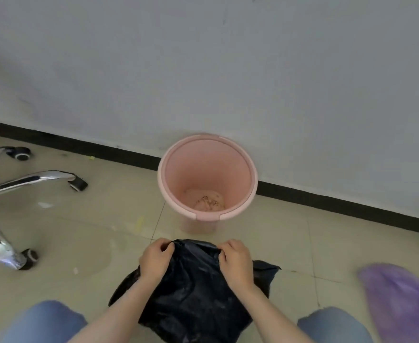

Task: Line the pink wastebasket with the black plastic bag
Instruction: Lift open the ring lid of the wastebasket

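Observation:
The pink wastebasket stands upright on the floor against the wall, with no liner in it and some brownish residue on its bottom. In front of it, nearer to me, the black plastic bag hangs crumpled between my hands. My left hand pinches the bag's top edge on the left, and my right hand pinches the same edge on the right. The bag is apart from the basket, a short way below its rim in the picture.
A chrome office chair base with black castors sits on the tiled floor at the left. A purple blurred object lies at the lower right. My knees in blue jeans flank the bag. A black skirting runs along the wall.

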